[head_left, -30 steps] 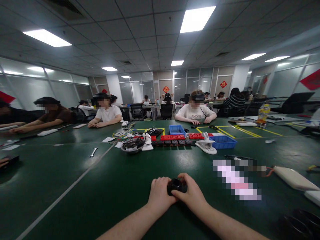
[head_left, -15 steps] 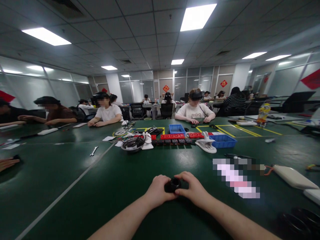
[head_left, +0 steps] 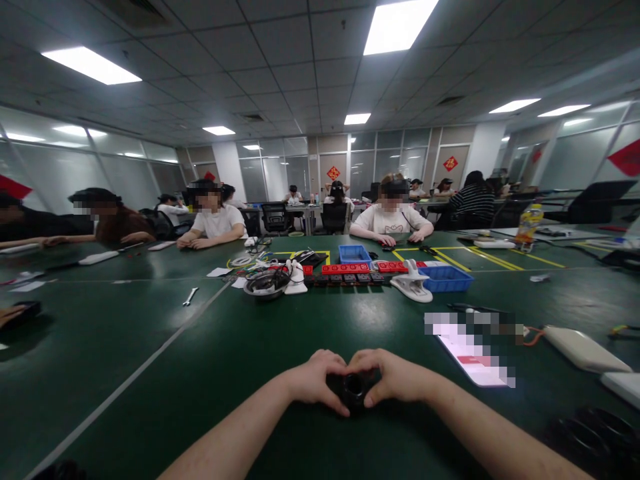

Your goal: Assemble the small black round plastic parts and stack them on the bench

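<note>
A small black round piece (head_left: 355, 388) with a hole in its top stands between my hands, low over the green table. My left hand (head_left: 320, 379) curls around its left side, thumb along the near edge. From the right, my right hand (head_left: 393, 375) closes on it, with the thumb at the near right edge. The fingertips of both hands come together on the far side. Its lower part is dark and partly covered, so I cannot tell its exact kind or whether it rests on the table.
Right of my hands lies a lit phone (head_left: 475, 360), then a white power bank (head_left: 585, 348). Black rings (head_left: 583, 433) sit at the lower right. Ahead are a power strip (head_left: 345, 279), a white clamp (head_left: 413, 283), a blue bin (head_left: 447, 279) and coiled cable (head_left: 265, 283). A wrench (head_left: 190, 296) lies left.
Both hands and the black piece have come slightly nearer to me. My fingertips now meet over the far side, and my left thumb has moved to the near edge.
</note>
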Motion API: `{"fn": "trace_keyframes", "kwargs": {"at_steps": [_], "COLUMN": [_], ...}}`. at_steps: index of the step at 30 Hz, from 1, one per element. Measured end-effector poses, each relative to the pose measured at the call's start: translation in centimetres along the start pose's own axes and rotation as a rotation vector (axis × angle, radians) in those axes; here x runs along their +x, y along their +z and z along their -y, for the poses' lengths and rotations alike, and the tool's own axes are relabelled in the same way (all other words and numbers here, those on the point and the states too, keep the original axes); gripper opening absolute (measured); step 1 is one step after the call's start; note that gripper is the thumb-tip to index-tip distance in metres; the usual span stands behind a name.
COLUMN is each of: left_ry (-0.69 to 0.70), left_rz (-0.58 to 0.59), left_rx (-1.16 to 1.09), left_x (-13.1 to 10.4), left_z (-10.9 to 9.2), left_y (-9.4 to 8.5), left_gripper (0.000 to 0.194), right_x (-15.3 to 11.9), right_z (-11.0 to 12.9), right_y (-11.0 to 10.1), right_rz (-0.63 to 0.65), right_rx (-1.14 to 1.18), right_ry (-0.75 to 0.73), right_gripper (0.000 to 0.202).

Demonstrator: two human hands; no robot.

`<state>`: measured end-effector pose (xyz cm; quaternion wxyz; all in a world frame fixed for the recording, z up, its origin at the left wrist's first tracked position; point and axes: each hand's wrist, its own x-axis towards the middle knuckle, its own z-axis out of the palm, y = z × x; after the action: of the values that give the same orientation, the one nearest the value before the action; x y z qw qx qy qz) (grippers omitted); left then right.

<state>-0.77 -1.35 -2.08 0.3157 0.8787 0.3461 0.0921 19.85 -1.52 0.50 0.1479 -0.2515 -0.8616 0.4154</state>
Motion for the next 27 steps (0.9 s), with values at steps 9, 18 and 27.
{"fn": "trace_keyframes", "kwargs": {"at_steps": [9, 18, 27], "left_ry": [-0.038, -0.085, -0.027], "left_rz": [-0.095, -0.334, -0.374], "left_rx": [-0.050, -0.131, -0.185], "left_x": [0.1, 0.4, -0.1], "left_z": [0.3, 0.4, -0.7], "left_y": [0.7, 1.1, 0.2], "left_gripper": [0.050, 0.039, 0.061], "right_x": [-0.1, 0.5, 0.0], "right_z": [-0.7, -2.7, -3.5], "right_y": [0.4, 1.2, -0.1], "right_rz": [-0.020, -0.380, -0.133], "right_rx": [0.114, 0.078, 0.136], "right_ry": [0.084, 0.212, 0.183], "right_gripper": [0.048, 0.043, 0.064]}}
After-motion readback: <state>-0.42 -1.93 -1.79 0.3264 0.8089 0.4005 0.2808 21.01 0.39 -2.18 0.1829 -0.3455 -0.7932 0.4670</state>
